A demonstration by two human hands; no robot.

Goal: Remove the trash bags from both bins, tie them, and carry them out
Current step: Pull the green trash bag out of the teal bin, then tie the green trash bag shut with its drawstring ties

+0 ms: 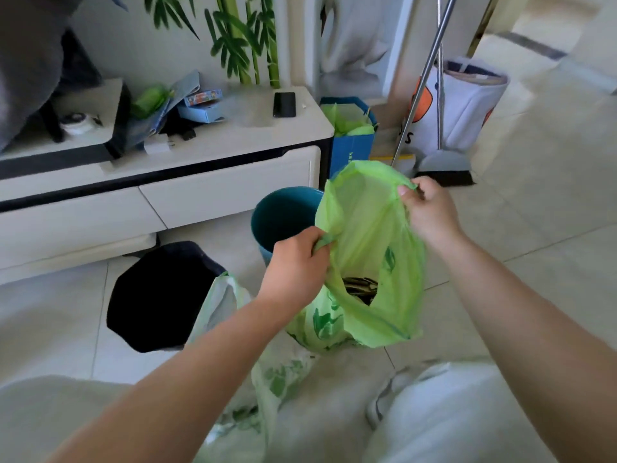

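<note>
Fingers (409, 192) of the right hand (432, 213) are pinched on one edge of the mouth of the green bag (367, 228); the opposite edge is bunched in the left hand (293, 267), apparently so both can be gathered for tying. It is held clear of the teal bin (283, 212); a second bag (220, 305) lies by the black bin (157, 295).

Two bare forearms reach forward. The left hand (295, 262), knuckles up, curls its fingers around a bunched edge of a green bag (367, 215). The right hand (429, 208), higher and farther out than the left, pinches the opposite rim with thumb and fingers.
</note>
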